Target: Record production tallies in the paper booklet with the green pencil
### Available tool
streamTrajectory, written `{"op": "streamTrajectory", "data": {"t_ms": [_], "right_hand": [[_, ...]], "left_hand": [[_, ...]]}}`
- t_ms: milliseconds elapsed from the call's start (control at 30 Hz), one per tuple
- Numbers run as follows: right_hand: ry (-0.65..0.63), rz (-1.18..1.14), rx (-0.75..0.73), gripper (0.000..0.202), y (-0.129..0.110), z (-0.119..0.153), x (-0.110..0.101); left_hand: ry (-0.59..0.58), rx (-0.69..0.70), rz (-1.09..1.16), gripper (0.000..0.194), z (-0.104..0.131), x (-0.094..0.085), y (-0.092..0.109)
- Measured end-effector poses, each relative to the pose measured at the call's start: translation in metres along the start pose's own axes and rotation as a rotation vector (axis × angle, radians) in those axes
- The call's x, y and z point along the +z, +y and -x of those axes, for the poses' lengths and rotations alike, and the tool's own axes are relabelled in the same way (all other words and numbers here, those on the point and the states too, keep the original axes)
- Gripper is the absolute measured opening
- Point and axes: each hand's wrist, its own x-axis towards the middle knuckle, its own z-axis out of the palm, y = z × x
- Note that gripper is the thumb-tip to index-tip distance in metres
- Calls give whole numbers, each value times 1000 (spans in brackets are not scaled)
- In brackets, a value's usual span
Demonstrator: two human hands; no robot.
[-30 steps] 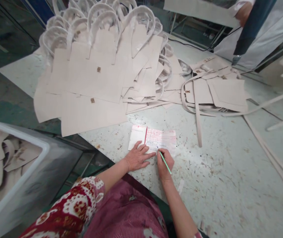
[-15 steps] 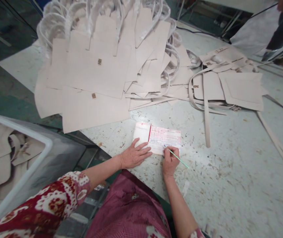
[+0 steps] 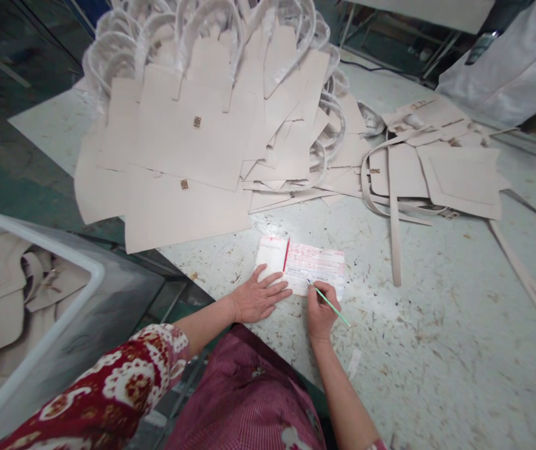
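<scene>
A small printed form (image 3: 317, 265) with pink lines lies near the front edge of the worn white table (image 3: 436, 325). My left hand (image 3: 259, 297) rests flat on its lower left part, fingers spread. My right hand (image 3: 321, 311) grips a thin green pen (image 3: 329, 304), whose tip touches the form's lower edge. A red line or pen (image 3: 286, 254) runs across the form left of its middle.
A large heap of beige bag panels with white handles (image 3: 202, 119) covers the table's far left. More beige pieces and straps (image 3: 436, 172) lie far right. A white bin (image 3: 37, 294) with beige parts stands at my left. Another person's white garment (image 3: 506, 62) shows at top right.
My right hand and the pen have shifted slightly along the form's lower edge. The view has drifted a little. My left hand stays pressed on the form.
</scene>
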Motion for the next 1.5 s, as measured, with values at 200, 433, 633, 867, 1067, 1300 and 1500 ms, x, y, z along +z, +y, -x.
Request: {"op": "streamTrajectory", "data": {"t_ms": [200,433,633,867,1067,1300,1500], "right_hand": [[-28,-13,-7,15,-2,1,1],[65,-122,177,18,-5,-3,5],[102,-214,236,15,-9,-6,12],[101,-301,257,16,-10,-20,19],[99,-335,270,19,-7,-17,14],[77,-287,245,23,-8,-14,15],[88,-269,230,21,-5,-15,17]], "left_hand": [[2,-4,17,49,0,0,-1],[9,-19,18,47,0,-1,0],[-7,-17,8,48,-1,-3,0],[8,-80,-19,52,0,-2,0],[10,-94,-30,53,0,1,-1],[12,-104,-19,51,0,-3,1],[6,-94,1,53,1,-2,0]]}}
